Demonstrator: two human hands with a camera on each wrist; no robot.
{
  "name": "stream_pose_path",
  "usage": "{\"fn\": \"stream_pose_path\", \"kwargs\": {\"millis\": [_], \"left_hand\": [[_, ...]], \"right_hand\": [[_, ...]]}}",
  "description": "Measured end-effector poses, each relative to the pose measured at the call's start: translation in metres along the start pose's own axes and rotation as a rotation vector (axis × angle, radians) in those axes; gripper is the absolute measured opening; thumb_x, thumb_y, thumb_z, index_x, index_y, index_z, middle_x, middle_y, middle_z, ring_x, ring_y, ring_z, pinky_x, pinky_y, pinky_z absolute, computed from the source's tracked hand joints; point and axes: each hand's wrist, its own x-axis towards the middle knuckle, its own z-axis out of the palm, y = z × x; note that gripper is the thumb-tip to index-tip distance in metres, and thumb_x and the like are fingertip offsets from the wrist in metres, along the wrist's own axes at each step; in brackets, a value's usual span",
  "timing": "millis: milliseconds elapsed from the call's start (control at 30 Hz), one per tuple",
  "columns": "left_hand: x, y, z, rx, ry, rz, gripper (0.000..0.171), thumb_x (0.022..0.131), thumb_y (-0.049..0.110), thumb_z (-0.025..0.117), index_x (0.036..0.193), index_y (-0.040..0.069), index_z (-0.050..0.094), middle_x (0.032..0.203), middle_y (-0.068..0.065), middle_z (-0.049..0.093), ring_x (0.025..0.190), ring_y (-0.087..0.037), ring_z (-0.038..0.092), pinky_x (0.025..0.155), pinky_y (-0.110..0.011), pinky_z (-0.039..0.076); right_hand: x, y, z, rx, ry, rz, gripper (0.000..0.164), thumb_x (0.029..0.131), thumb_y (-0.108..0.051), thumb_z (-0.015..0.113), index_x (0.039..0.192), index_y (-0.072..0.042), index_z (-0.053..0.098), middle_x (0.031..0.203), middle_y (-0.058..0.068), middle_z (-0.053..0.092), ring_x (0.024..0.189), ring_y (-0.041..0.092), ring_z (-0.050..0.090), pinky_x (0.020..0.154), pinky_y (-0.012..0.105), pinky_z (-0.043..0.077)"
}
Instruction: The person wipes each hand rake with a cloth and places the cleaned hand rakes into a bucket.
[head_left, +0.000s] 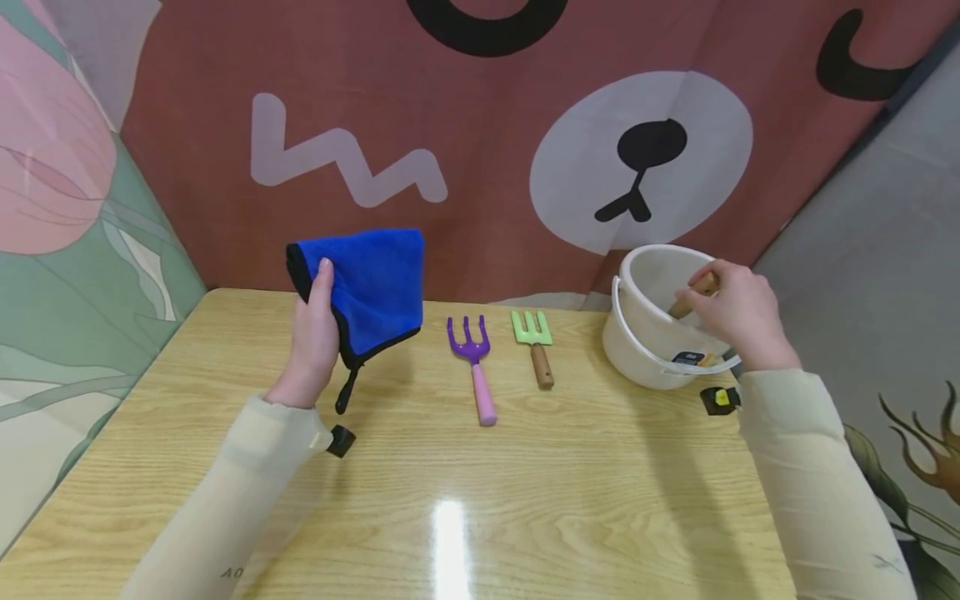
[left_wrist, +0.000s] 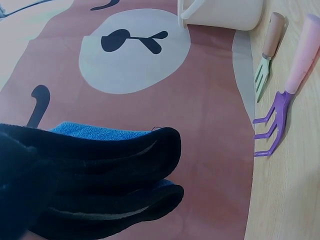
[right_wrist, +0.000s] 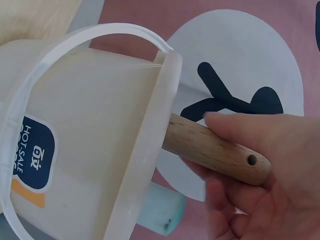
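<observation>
My left hand (head_left: 309, 346) grips a folded blue cloth (head_left: 378, 283) with black edging and a hanging loop, thumb across its front, raised over the table's left side. In the left wrist view the folded black edges fill the lower left. At the right, my right hand (head_left: 738, 308) reaches over the rim of a white bucket (head_left: 637, 354). Its thumb and fingers hold a wooden handle (right_wrist: 215, 150) with a hole near the end. The handle's other end lies inside the bucket, so the tool's head is hidden. Beside it a pale teal handle end (right_wrist: 161, 207) sticks out past the rim.
A purple hand fork (head_left: 472, 350) with a pink handle lies mid-table (head_left: 420, 500). Right of it is a smaller green fork (head_left: 533, 333) with a brown handle. The bucket's white bail (right_wrist: 70, 42) hangs down its front. A printed cloth backdrop (head_left: 480, 125) rises behind the table.
</observation>
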Motion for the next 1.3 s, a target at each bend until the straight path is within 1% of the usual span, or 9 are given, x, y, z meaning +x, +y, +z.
{"fn": "stream_pose_path", "kwargs": {"millis": [133,267,533,700,900,1000,1167,1233,1300], "left_hand": [[0.0,-0.001,0.0,-0.002,0.0,0.0,0.055,0.108,0.054,0.026,0.141,0.011,0.035,0.141,-0.008,0.038,0.129,-0.025,0.035,0.113,-0.046,0.022],[0.0,-0.001,0.0,-0.003,0.0,0.002,0.055,0.108,0.054,0.027,0.141,0.011,0.036,0.141,-0.008,0.038,0.129,-0.025,0.035,0.113,-0.046,0.022],[0.001,0.0,0.0,0.004,0.003,-0.011,0.055,0.109,0.053,0.025,0.142,0.01,0.035,0.144,-0.009,0.038,0.132,-0.026,0.035,0.114,-0.046,0.023],[0.001,0.0,0.001,0.01,0.012,-0.007,0.054,0.109,0.054,0.026,0.139,0.011,0.037,0.141,-0.008,0.039,0.129,-0.025,0.037,0.112,-0.045,0.024],[0.001,0.002,0.001,0.003,-0.002,-0.022,0.058,0.108,0.055,0.025,0.141,0.009,0.038,0.143,-0.009,0.04,0.129,-0.026,0.037,0.113,-0.047,0.024],[0.001,0.002,0.001,0.001,-0.001,-0.023,0.06,0.108,0.055,0.026,0.143,0.008,0.037,0.144,-0.01,0.04,0.129,-0.026,0.037,0.113,-0.047,0.024],[0.0,0.0,0.002,0.01,0.009,-0.019,0.058,0.108,0.056,0.027,0.141,0.009,0.038,0.141,-0.009,0.042,0.127,-0.024,0.039,0.112,-0.045,0.025],[-0.001,0.0,0.001,0.009,0.008,-0.017,0.058,0.108,0.055,0.027,0.141,0.008,0.038,0.141,-0.009,0.041,0.128,-0.025,0.039,0.112,-0.045,0.025],[-0.001,-0.001,0.001,0.011,0.007,-0.02,0.059,0.108,0.056,0.027,0.142,0.009,0.037,0.142,-0.009,0.041,0.128,-0.025,0.038,0.113,-0.046,0.025]], "right_hand": [[-0.001,-0.001,-0.001,0.049,0.036,0.043,0.04,0.099,-0.032,0.066,0.113,0.004,0.059,0.102,0.025,0.063,0.093,0.042,0.054,0.071,0.049,0.046],[-0.001,0.0,-0.003,0.046,0.02,0.064,0.048,0.102,-0.039,0.06,0.115,0.007,0.057,0.102,0.027,0.061,0.094,0.043,0.053,0.072,0.051,0.046],[0.004,0.0,0.002,0.021,-0.029,0.044,0.041,0.101,-0.032,0.062,0.114,0.006,0.057,0.103,0.027,0.062,0.092,0.042,0.055,0.069,0.047,0.047],[0.006,-0.001,0.005,0.041,0.007,0.018,0.032,0.099,-0.025,0.067,0.11,0.004,0.061,0.096,0.023,0.063,0.089,0.039,0.055,0.069,0.045,0.044],[0.009,0.006,0.011,0.023,0.001,-0.001,0.026,0.097,-0.022,0.068,0.109,0.001,0.063,0.098,0.022,0.068,0.094,0.041,0.056,0.078,0.053,0.043],[0.01,0.011,0.016,0.007,-0.009,-0.042,0.025,0.094,-0.02,0.071,0.106,0.001,0.064,0.094,0.021,0.067,0.092,0.04,0.057,0.08,0.053,0.041],[0.012,0.018,0.022,-0.002,-0.041,-0.124,0.02,0.091,-0.015,0.071,0.1,0.003,0.068,0.088,0.019,0.067,0.086,0.037,0.059,0.076,0.047,0.042],[0.013,0.02,0.023,-0.022,-0.062,-0.135,0.019,0.092,-0.015,0.069,0.099,0.003,0.07,0.089,0.019,0.068,0.086,0.038,0.059,0.079,0.051,0.041],[0.013,0.021,0.025,-0.042,-0.084,-0.127,0.022,0.096,-0.018,0.066,0.1,0.003,0.07,0.089,0.019,0.069,0.086,0.039,0.059,0.088,0.059,0.036]]}}
